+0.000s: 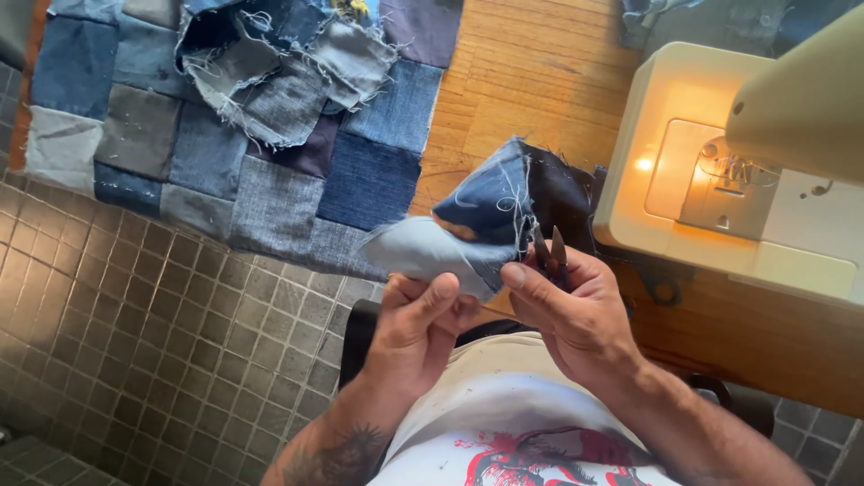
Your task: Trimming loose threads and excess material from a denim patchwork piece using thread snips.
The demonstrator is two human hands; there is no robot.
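My left hand (416, 326) pinches the lower edge of a sewn piece of denim patches (486, 211), light blue, dark blue and black, held up in front of my chest. My right hand (576, 315) grips small thread snips (551, 252), their two blades pointing up and slightly apart, right beside the piece's frayed seam with loose white threads. Both hands are close together, thumbs nearly touching.
A cream sewing machine (720, 180) with its lamp lit stands on the wooden table (531, 72) at right. A large patchwork of denim squares (234, 153) hangs over the table's left edge, loose scraps (279, 72) piled on it. Dark tiled floor (135, 342) lies below.
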